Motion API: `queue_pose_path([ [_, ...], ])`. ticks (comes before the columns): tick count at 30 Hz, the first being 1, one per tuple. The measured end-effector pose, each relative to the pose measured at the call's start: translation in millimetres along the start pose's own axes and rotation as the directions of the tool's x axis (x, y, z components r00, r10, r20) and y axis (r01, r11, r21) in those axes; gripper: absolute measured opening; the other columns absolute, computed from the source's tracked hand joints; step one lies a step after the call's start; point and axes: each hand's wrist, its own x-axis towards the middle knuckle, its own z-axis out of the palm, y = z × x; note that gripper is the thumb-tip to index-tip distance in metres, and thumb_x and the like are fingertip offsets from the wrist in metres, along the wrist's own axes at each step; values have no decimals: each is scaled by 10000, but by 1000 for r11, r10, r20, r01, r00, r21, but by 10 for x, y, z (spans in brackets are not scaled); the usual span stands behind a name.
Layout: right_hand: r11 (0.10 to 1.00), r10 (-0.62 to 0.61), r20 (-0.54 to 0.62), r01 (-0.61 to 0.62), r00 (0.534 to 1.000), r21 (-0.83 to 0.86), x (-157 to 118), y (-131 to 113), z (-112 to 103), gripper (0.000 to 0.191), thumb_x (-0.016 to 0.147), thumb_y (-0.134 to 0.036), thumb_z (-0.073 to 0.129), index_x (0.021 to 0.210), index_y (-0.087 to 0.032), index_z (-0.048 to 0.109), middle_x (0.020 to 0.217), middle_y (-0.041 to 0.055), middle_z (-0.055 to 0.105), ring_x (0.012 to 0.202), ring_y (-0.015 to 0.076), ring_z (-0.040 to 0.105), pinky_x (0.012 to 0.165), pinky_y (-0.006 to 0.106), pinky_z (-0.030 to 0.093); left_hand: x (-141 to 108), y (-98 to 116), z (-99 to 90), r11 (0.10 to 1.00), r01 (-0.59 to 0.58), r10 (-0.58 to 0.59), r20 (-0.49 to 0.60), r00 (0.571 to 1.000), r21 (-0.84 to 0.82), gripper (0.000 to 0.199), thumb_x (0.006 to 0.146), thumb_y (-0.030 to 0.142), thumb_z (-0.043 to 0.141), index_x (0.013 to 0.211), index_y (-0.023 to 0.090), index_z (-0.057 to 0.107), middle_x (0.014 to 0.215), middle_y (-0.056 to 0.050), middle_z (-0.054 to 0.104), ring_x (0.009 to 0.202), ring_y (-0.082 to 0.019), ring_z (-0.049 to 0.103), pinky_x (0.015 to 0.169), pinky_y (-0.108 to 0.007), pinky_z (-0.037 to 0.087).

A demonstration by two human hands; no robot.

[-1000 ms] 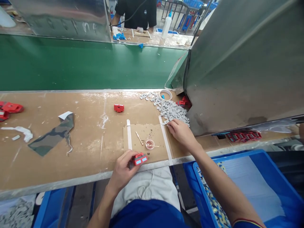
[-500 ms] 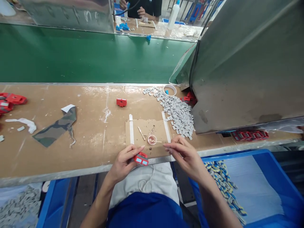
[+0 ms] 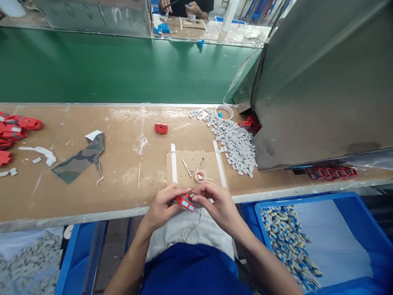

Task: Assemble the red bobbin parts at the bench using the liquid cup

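Note:
My left hand [image 3: 164,205] is closed round the near end of a red toy vehicle body [image 3: 186,203] with pale windows, held low over the table's front edge. My right hand [image 3: 215,203] meets it from the right, thumb and forefinger pinched at its upper side. Between those fingertips a small grey piece shows, mostly hidden. Just beyond my hands a small round cup [image 3: 200,176] stands on a taped cardboard sheet [image 3: 211,164], a thin white stick [image 3: 207,178] lying across it. Another short stick [image 3: 186,168] lies left of the cup.
Grey flat pieces [image 3: 235,143] lie heaped at right beside a tape roll [image 3: 224,107]. One red body [image 3: 161,128] sits farther back; more red bodies [image 3: 15,129] are at far left. A metal housing [image 3: 307,102] bounds the right. A co-worker's hands [image 3: 193,8] show across the green belt [image 3: 123,69].
My right hand has moved left from beside the cup to the red toy vehicle body. My left hand still holds that body. The view has shifted slightly.

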Motion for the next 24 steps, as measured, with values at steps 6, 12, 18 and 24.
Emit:
queue_pose_path([
  [6,982,-76,34,81,997,-168,17,-1,-20,145,952,-204,669,808,-188,677,770,18,686,703,148,616,644,246,451,3,-6,8,996,-57,58,-12,998,71,341,934,227,716,1273,256,743,989,-74,706,847,-167,672,734,-257,535],
  [12,965,-109,-4,105,994,-240,-23,-15,32,148,981,-170,616,856,-186,693,797,23,640,710,149,618,639,237,458,4,10,25,977,-80,91,-47,995,200,288,937,239,714,1221,229,762,853,-34,643,728,-139,615,650,-231,517],
  [18,894,-201,1,184,980,-409,-127,-23,121,225,1042,-169,498,861,-174,631,777,12,533,644,132,556,599,237,421,7,51,53,960,-110,127,-49,991,258,264,950,199,689,1205,213,756,837,-22,619,690,-122,585,613,-209,496],
  [24,846,-236,65,238,969,-477,-177,-5,134,290,1063,-173,432,807,-187,568,775,10,487,634,138,481,585,257,373,32,98,32,949,-130,127,28,992,287,265,984,192,633,1218,230,752,837,-23,622,695,-124,598,638,-211,522],
])
